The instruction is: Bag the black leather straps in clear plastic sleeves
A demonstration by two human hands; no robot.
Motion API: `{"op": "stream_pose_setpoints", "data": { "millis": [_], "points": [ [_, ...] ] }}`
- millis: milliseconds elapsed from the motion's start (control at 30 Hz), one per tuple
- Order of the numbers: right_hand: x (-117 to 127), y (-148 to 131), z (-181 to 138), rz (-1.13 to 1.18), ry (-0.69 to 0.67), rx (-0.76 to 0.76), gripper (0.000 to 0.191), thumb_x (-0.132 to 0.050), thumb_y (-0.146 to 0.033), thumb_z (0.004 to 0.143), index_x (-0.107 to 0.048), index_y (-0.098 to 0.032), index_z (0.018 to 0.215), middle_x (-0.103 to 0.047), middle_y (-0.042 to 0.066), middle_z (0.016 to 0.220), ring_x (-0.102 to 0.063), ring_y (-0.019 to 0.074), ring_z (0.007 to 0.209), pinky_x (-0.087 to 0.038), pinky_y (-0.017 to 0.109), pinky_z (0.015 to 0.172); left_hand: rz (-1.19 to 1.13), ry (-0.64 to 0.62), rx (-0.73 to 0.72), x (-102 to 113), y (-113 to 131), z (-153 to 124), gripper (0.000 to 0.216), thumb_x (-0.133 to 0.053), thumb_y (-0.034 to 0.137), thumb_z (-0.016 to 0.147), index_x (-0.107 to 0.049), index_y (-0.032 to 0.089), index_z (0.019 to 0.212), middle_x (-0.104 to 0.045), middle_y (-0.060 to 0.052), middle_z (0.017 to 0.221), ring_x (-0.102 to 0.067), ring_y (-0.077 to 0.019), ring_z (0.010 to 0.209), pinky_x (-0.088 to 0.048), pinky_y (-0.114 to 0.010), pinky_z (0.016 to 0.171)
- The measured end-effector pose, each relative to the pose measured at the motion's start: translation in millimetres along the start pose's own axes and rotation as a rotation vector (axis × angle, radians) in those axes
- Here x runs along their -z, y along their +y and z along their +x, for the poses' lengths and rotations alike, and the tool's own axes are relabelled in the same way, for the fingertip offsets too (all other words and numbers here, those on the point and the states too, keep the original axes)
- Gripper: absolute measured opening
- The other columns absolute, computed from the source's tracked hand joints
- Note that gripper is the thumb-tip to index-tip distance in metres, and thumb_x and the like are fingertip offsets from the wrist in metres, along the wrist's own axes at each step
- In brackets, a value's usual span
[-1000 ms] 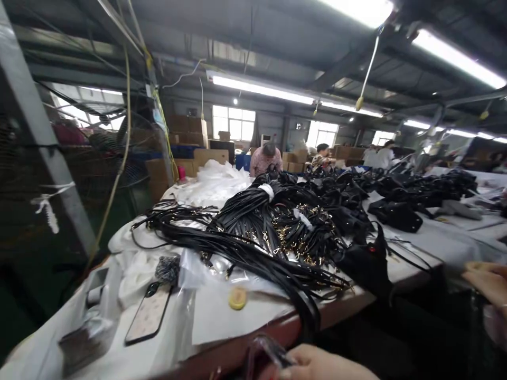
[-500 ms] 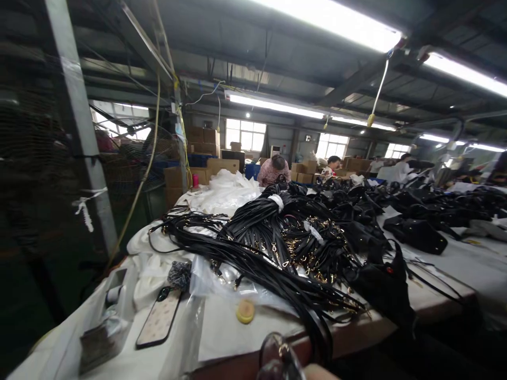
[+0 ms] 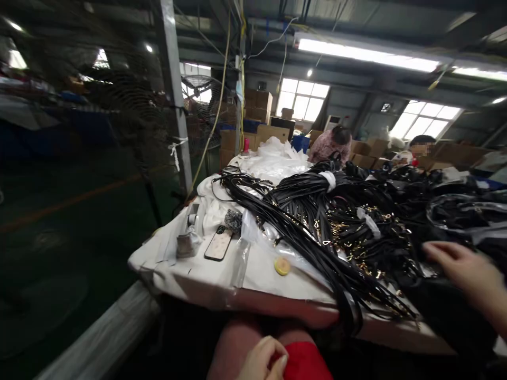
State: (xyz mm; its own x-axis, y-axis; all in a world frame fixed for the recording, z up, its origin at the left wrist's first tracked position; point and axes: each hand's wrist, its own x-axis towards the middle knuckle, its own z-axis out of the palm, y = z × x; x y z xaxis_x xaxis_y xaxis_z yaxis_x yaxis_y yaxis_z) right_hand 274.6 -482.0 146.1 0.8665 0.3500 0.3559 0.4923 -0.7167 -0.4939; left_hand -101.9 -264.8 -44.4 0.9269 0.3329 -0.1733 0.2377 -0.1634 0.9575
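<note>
My left hand (image 3: 261, 361) is low in front of me over my lap, its fingers curled against a red thing (image 3: 304, 364). My right hand (image 3: 467, 272) reaches in from the right with fingers stretched out, holding nothing, just above dark bags and the edge of a big heap of black straps (image 3: 309, 221). The straps have gold clasps (image 3: 356, 240), and a white tie (image 3: 329, 180) binds one bundle. The heap lies on a table covered in white (image 3: 222, 279).
A phone (image 3: 218, 245), a tape dispenser (image 3: 186, 240) and a yellow disc (image 3: 282, 265) lie near the table's left end. White plastic bags (image 3: 273, 158) are piled behind. A grey post (image 3: 174, 100) and a fan (image 3: 200, 105) stand left. Two people (image 3: 332, 145) work at the far end.
My view has swung left and drawn back from the table. My right hand has come in over the dark bags. My left hand has dropped to my lap, now against something red.
</note>
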Motion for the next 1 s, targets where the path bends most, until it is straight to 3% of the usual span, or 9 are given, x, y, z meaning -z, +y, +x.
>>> {"op": "stream_pose_setpoints", "data": {
  "millis": [67, 133, 300, 467, 567, 700, 800, 867, 1000],
  "points": [
    [-41.2, 1.2, -11.1, 0.029, -0.161, 0.018, 0.033, -0.069, -0.055, 0.069, -0.075, -0.024, 0.075, -0.075, 0.011, 0.081, -0.070, 0.0303, 0.077, -0.054, 0.038, 0.069, 0.043, 0.015, 0.005, 2.0, 2.9, -3.0, 0.022, -0.054, 0.039, 0.089, -0.064, 0.019, 0.090, -0.062, -0.004, 0.089, -0.058, -0.0147, 0.075, -0.046, -0.022, 0.069],
    [-93.3, -7.1, -40.9, 0.122, -0.381, 0.124, 0.037, -0.063, -0.056, 0.072, -0.076, -0.023, 0.082, -0.076, 0.008, 0.087, -0.071, 0.0291, 0.083, -0.055, 0.037, 0.076, 0.092, 0.030, 0.006, 8.2, 5.7, -6.7, 0.018, -0.055, 0.034, 0.088, -0.064, 0.018, 0.088, -0.063, -0.004, 0.088, -0.058, -0.0156, 0.079, -0.046, -0.023, 0.072],
    [-198.7, -62.2, -107.2, 0.223, -0.334, 0.396, 0.036, -0.049, -0.048, 0.089, -0.072, -0.021, 0.091, -0.075, 0.009, 0.094, -0.070, 0.0254, 0.087, -0.056, 0.035, 0.081, 0.178, 0.088, 0.105, 19.6, 0.2, -18.6, 0.017, -0.051, 0.023, 0.086, -0.066, 0.016, 0.087, -0.065, -0.005, 0.086, -0.058, -0.0152, 0.077, -0.044, -0.024, 0.072],
    [-251.7, -104.0, -126.2, 0.078, -0.211, 0.611, 0.038, -0.050, -0.042, 0.091, -0.071, -0.018, 0.113, -0.056, 0.015, 0.138, -0.049, 0.0351, 0.129, -0.039, 0.051, 0.107, 0.216, 0.050, 0.184, 14.7, -18.4, -26.8, 0.014, -0.057, 0.028, 0.083, -0.068, 0.019, 0.083, -0.068, -0.002, 0.086, -0.058, -0.0153, 0.079, -0.044, -0.022, 0.071],
    [-262.5, -108.7, -136.9, -0.075, -0.135, 0.691, 0.039, -0.050, -0.041, 0.093, -0.071, -0.017, 0.115, -0.051, 0.017, 0.143, -0.040, 0.0369, 0.136, -0.037, 0.054, 0.107, 0.232, 0.046, 0.244, 14.8, -24.3, -26.5, 0.013, -0.058, 0.026, 0.082, -0.068, 0.019, 0.080, -0.069, -0.003, 0.086, -0.059, -0.0151, 0.077, -0.043, -0.022, 0.069],
    [-246.8, -103.0, -131.0, -0.026, -0.074, 0.676, 0.040, -0.047, -0.042, 0.093, -0.069, -0.021, 0.119, -0.054, 0.013, 0.142, -0.045, 0.0339, 0.133, -0.037, 0.050, 0.108, 0.236, 0.044, 0.203, 22.1, -19.4, -21.7, 0.014, -0.055, 0.024, 0.083, -0.068, 0.017, 0.086, -0.069, -0.005, 0.090, -0.059, -0.0160, 0.081, -0.043, -0.023, 0.071],
    [-224.8, -90.5, -106.0, 0.088, -0.074, 0.532, 0.040, -0.047, -0.042, 0.090, -0.070, -0.019, 0.113, -0.067, 0.012, 0.124, -0.059, 0.0312, 0.116, -0.042, 0.045, 0.102, 0.275, 0.036, 0.205, 26.3, -8.3, -15.7, 0.013, -0.056, 0.021, 0.082, -0.067, 0.016, 0.085, -0.068, -0.005, 0.087, -0.058, -0.0155, 0.077, -0.042, -0.024, 0.070],
    [-212.5, -79.2, -88.3, 0.119, -0.072, 0.380, 0.041, -0.046, -0.044, 0.088, -0.071, -0.017, 0.107, -0.073, 0.014, 0.108, -0.067, 0.0309, 0.098, -0.049, 0.044, 0.090, 0.290, 0.027, 0.194, 26.5, -0.2, -12.1, 0.013, -0.055, 0.019, 0.082, -0.067, 0.016, 0.085, -0.068, -0.005, 0.088, -0.058, -0.0159, 0.078, -0.042, -0.024, 0.071],
    [-203.1, -65.2, -74.5, 0.125, -0.095, 0.238, 0.041, -0.045, -0.048, 0.089, -0.071, -0.019, 0.100, -0.075, 0.010, 0.094, -0.070, 0.0274, 0.081, -0.052, 0.037, 0.072, 0.283, 0.018, 0.157, 22.1, 9.2, -8.8, 0.013, -0.057, 0.018, 0.082, -0.068, 0.017, 0.087, -0.069, -0.005, 0.090, -0.060, -0.0168, 0.081, -0.044, -0.025, 0.073]
  ]
}}
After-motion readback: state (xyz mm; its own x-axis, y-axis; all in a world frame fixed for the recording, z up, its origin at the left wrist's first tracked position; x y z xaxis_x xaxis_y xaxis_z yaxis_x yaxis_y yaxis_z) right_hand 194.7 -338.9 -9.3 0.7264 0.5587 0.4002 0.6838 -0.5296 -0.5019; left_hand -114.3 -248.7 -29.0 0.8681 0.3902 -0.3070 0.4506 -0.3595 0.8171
